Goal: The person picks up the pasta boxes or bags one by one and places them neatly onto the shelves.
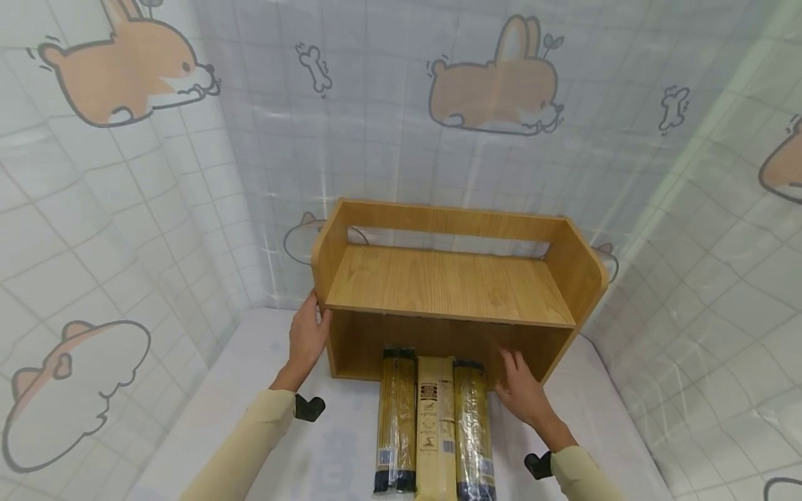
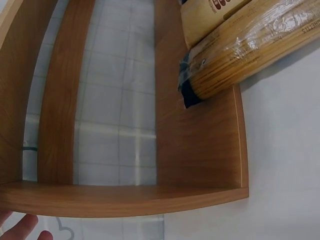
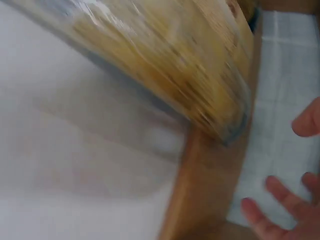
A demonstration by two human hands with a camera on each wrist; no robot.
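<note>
A wooden desktop shelf point(image 1: 451, 282) with two tiers stands on the white surface. My left hand point(image 1: 308, 334) rests against the outside of its left side panel, with fingertips point(image 2: 24, 226) showing beyond that panel in the left wrist view. My right hand point(image 1: 521, 386) reaches to the lower tier's opening, its fingers spread and nothing held. Beside it lies a clear pack of spaghetti point(image 1: 473, 424); a paper-wrapped pack of noodles point(image 1: 436, 431) is in the middle and another spaghetti pack point(image 1: 396, 417) on the left. Their far ends lie over the shelf's bottom board point(image 2: 200, 145).
The white surface point(image 1: 250, 362) spreads out on both sides of the shelf. Behind and at the sides hang sheets point(image 1: 388, 153) printed with a grid and cartoon animals. The shelf's back has an open gap below its top rail point(image 1: 451, 219).
</note>
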